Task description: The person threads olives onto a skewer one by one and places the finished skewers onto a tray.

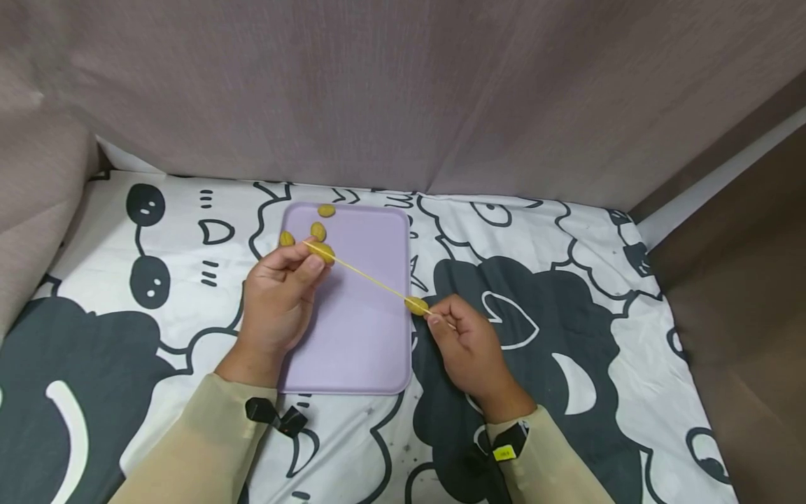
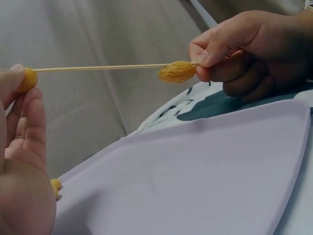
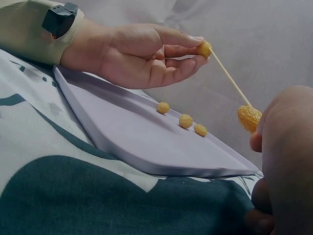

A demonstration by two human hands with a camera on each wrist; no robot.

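A thin wooden skewer (image 1: 368, 278) stretches between the two hands above a lilac tray (image 1: 359, 343). With thumb and fingers, the left hand (image 1: 277, 301) pinches a wrinkled yellow fruit (image 1: 322, 252) at the skewer's far end. The right hand (image 1: 469, 343) grips the other end of the skewer just behind a second wrinkled fruit (image 2: 177, 72), which is threaded on it. A bare length of stick separates the two fruits. Three more such fruits lie on the tray at its far left: one (image 3: 163, 107), another (image 3: 186, 121) and a third (image 3: 200, 129).
The tray has a low raised rim and lies on a black-and-white cartoon-print cloth (image 1: 592, 378). Behind it hangs a grey-brown fabric curtain (image 1: 403, 98). At the right stands a darker brown panel (image 1: 743, 280).
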